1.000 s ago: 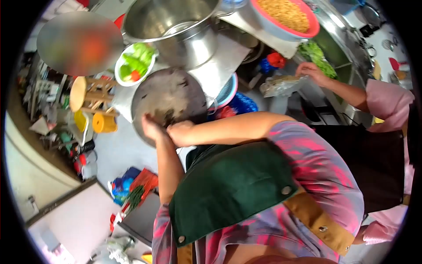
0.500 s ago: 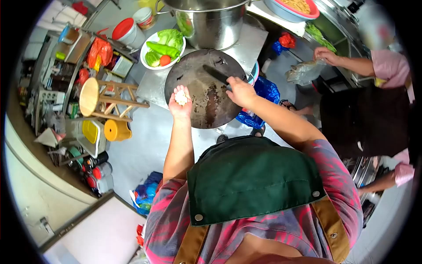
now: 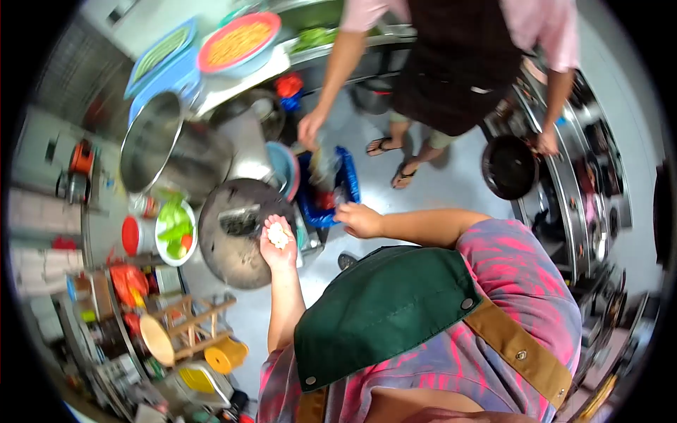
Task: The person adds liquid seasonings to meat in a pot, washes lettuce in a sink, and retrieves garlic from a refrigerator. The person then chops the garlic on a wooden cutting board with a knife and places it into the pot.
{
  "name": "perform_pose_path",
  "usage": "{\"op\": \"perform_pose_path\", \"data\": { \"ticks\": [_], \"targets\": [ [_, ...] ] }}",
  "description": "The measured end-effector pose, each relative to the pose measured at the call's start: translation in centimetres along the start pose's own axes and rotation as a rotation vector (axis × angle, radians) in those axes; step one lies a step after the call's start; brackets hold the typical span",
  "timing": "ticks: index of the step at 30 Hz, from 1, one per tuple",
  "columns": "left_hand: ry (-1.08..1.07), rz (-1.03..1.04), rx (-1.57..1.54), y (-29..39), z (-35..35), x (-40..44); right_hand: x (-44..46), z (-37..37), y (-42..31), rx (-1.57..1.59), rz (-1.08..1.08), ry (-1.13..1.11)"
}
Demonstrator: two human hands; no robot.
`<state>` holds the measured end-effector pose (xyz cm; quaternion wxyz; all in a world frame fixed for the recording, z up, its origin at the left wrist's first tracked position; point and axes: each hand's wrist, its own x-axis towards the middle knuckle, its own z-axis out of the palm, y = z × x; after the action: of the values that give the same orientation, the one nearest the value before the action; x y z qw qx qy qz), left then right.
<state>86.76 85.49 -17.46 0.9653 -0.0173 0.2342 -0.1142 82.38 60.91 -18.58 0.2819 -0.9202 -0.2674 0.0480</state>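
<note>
My left hand (image 3: 280, 247) is palm up, cupped under small white pieces (image 3: 280, 235) that look like chopped garlic. It is at the right edge of the round chopping board (image 3: 243, 264). A cleaver (image 3: 240, 221) with a broad dark blade lies flat on the board. My right hand (image 3: 360, 220) is held out with bent fingers at the rim of a bin lined with a blue bag (image 3: 351, 176). Something small and blurred shows at its fingertips; I cannot make out what it is.
Opposite me, a co-worker's hand (image 3: 310, 130) holds a clear plastic bag (image 3: 324, 169) over the bin; their other hand grips a wok (image 3: 509, 168). Left of the board are a large steel pot (image 3: 194, 158) and a white bowl (image 3: 185, 259) of vegetables. A wooden stool (image 3: 156, 340) stands lower left.
My view has turned right. The cleaver has left my right hand and lies on the board. That hand has moved over to the bin, while my left still carries the white pieces. The co-worker's bag is over the bin.
</note>
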Motion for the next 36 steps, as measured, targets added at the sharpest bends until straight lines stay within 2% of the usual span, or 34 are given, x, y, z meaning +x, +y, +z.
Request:
{"op": "perform_pose_path", "data": {
  "ticks": [1, 4, 5, 7, 10, 12, 14, 18, 19, 21, 27, 30, 36],
  "targets": [
    [0.036, -0.044, 0.033, -2.8, 0.8, 0.1, -3.9, 0.1, 1.5, 0.021, 0.071, -0.015],
    [-0.058, -0.311, 0.135, -11.2, 1.7, 0.8, -16.1, 0.1, 4.6, 0.132, 0.277, -0.060],
    [-0.074, -0.355, 0.179, -14.4, 1.9, 0.9, -19.7, -0.2, 5.2, 0.118, 0.337, -0.003],
    [-0.054, -0.516, 0.181, -21.7, 3.3, 0.7, -25.8, -1.4, 6.1, 0.330, 0.660, -0.063],
    [-0.196, -0.718, 0.252, -33.0, 4.1, -2.8, -34.8, -3.7, 6.0, 0.416, 0.859, 0.194],
    [-0.087, -0.874, 0.256, -39.9, 3.3, -4.2, -40.9, -4.3, 6.1, 0.441, 0.990, 0.321],
    [-0.044, -0.926, 0.416, -46.8, 2.5, -6.1, -47.1, -4.4, 5.1, 0.387, 1.060, 0.441],
    [0.068, -1.177, 0.359, -60.3, 0.7, -8.8, -58.7, -2.7, 3.1, 0.376, 1.288, 0.691],
    [0.036, -1.200, 0.402, -63.1, -0.2, -9.5, -60.6, -3.1, 1.2, 0.384, 1.368, 0.727],
    [0.091, -1.196, 0.473, -68.1, -2.2, -10.0, -65.3, 0.8, -0.8, 0.397, 1.420, 0.808],
    [0.158, -1.200, 0.609, -82.7, -6.5, -9.7, -69.4, 0.3, -5.4, 0.575, 1.572, 1.001],
    [0.192, -1.151, 0.635, -90.3, -7.8, -9.0, -70.3, -1.4, -4.4, 0.642, 1.681, 1.090],
    [-0.023, -1.071, 0.754, -107.5, -8.2, -6.8, -74.9, -5.8, 1.7, 0.670, 1.797, 1.224]
  ]
}}
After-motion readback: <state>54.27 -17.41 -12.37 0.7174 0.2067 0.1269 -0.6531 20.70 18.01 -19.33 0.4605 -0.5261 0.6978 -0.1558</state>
